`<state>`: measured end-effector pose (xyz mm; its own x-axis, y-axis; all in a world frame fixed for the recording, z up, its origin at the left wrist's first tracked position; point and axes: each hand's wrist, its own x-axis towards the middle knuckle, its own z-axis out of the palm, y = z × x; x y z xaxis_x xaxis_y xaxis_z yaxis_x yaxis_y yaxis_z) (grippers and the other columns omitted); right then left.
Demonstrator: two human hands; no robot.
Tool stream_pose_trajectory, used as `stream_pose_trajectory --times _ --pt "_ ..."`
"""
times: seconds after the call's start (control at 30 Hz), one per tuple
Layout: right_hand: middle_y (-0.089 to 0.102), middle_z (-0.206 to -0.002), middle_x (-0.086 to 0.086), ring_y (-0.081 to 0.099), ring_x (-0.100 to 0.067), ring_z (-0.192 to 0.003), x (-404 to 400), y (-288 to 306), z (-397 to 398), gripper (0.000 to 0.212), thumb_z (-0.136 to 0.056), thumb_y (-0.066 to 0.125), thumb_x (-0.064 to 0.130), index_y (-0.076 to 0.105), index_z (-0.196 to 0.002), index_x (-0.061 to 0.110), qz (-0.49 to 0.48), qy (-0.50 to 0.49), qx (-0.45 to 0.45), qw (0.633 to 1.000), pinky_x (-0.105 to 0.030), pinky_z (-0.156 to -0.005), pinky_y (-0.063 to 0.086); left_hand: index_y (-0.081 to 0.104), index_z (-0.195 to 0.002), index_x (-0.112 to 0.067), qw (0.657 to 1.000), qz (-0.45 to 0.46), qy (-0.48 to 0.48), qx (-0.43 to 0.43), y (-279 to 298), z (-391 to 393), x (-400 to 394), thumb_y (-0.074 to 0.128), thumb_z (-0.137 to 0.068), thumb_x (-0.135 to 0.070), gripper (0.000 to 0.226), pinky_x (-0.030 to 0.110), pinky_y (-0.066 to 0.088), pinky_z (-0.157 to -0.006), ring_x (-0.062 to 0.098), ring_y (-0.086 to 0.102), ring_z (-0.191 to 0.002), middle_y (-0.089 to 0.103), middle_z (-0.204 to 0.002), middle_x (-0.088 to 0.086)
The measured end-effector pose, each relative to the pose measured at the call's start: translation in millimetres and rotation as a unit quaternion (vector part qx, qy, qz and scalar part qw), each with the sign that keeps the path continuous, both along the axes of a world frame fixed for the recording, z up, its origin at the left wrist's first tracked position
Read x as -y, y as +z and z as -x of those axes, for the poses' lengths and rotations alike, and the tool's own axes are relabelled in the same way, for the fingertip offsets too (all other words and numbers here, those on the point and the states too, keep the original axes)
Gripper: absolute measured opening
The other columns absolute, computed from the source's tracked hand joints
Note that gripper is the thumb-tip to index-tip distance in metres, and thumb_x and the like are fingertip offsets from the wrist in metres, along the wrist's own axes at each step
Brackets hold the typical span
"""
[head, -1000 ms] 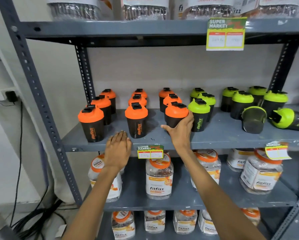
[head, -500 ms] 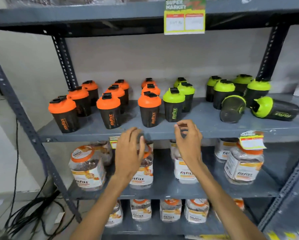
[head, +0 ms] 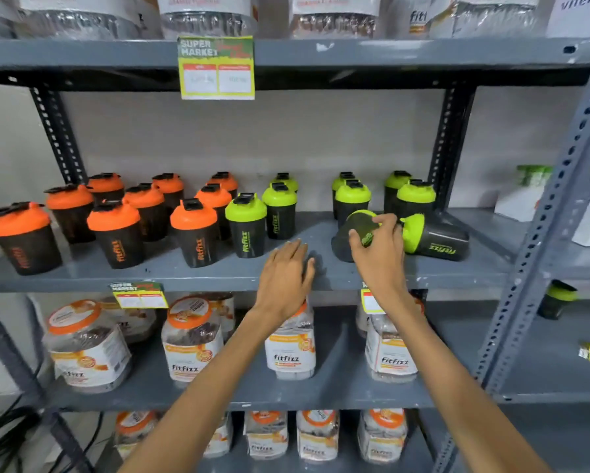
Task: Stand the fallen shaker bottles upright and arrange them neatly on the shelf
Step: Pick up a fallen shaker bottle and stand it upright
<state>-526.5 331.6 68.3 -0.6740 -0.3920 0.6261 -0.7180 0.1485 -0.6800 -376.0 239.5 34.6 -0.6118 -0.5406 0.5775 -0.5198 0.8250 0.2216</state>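
On the grey middle shelf several orange-lidded shakers stand upright at the left, and several green-lidded ones stand from the middle to the right. Two green-lidded shakers lie fallen at the right. One fallen shaker points its base toward me, and my right hand is closed around it. The other fallen shaker lies on its side just right of that hand, lid to the left. My left hand rests flat on the shelf's front, fingers spread, holding nothing.
Jars with orange lids fill the two lower shelves. Price tags hang from the shelf edges. A slotted upright post bounds the rack on the right, with white cartons on the neighbouring rack. Cables lie on the floor at lower left.
My view has shifted right. My right hand moved from in front of the shelf edge onto the fallen green shaker and closed on it. My left hand moved right and settled on the shelf.
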Motion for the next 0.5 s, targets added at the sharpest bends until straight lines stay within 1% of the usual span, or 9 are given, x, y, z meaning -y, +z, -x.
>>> stream_pose_trajectory --times 0.07,0.17,0.23,0.3,0.4,0.5 --pt "0.051 -0.120 -0.025 0.049 -0.044 -0.114 5.0 6.9 14.3 0.054 -0.085 0.068 0.037 0.042 -0.117 0.002 -0.031 -0.014 0.034 0.999 -0.043 -0.090 0.042 0.051 -0.138 -0.003 0.999 -0.018 0.007 0.033 4.3 14.3 4.5 0.037 -0.103 -0.028 0.045 0.041 0.031 -0.116 0.031 0.044 -0.139 0.051 -0.148 0.017" --pt "0.044 -0.130 -0.035 0.041 -0.050 -0.125 18.8 11.9 26.8 0.081 -0.084 0.064 0.054 0.032 -0.127 -0.005 -0.111 -0.021 0.115 0.987 -0.050 -0.099 0.039 0.052 -0.131 -0.001 0.995 -0.057 0.016 0.078 10.7 29.2 14.3 0.034 -0.104 -0.026 0.041 0.044 0.036 -0.112 0.034 0.048 -0.134 0.052 -0.144 0.020" --pt "0.036 -0.139 -0.037 0.035 -0.050 -0.132 28.9 12.6 30.3 0.102 -0.081 0.058 0.067 0.020 -0.139 -0.008 -0.154 -0.019 0.173 0.973 -0.052 -0.105 0.035 0.053 -0.127 -0.002 0.991 -0.093 0.019 0.095 14.6 35.8 19.9 0.034 -0.103 -0.025 0.039 0.045 0.038 -0.108 0.037 0.051 -0.128 0.053 -0.142 0.019" --pt "0.031 -0.145 -0.036 0.031 -0.048 -0.136 37.1 11.3 33.0 0.116 -0.078 0.052 0.076 0.008 -0.145 -0.008 -0.183 -0.013 0.202 0.962 -0.050 -0.110 0.030 0.054 -0.122 -0.004 0.986 -0.121 0.022 0.110 16.4 41.7 25.1 0.034 -0.103 -0.027 0.037 0.046 0.039 -0.104 0.040 0.053 -0.124 0.054 -0.139 0.019" --pt "0.027 -0.149 -0.036 0.027 -0.047 -0.139 43.8 10.5 37.9 0.125 -0.074 0.045 0.083 0.001 -0.148 -0.007 -0.206 -0.014 0.226 0.952 -0.050 -0.112 0.029 0.056 -0.116 -0.007 0.981 -0.151 0.012 0.118 14.4 48.7 28.4 0.032 -0.102 -0.031 0.037 0.048 0.039 -0.104 0.040 0.053 -0.123 0.055 -0.136 0.017" --pt "0.025 -0.151 -0.033 0.028 -0.045 -0.140 47.3 14.2 44.2 0.124 -0.076 0.050 0.080 -0.002 -0.148 -0.007 -0.226 -0.013 0.251 0.941 -0.049 -0.114 0.031 0.055 -0.116 -0.008 0.980 -0.155 0.009 0.123 9.1 52.7 30.5 0.031 -0.101 -0.033 0.038 0.046 0.036 -0.104 0.037 0.053 -0.121 0.055 -0.132 0.017"
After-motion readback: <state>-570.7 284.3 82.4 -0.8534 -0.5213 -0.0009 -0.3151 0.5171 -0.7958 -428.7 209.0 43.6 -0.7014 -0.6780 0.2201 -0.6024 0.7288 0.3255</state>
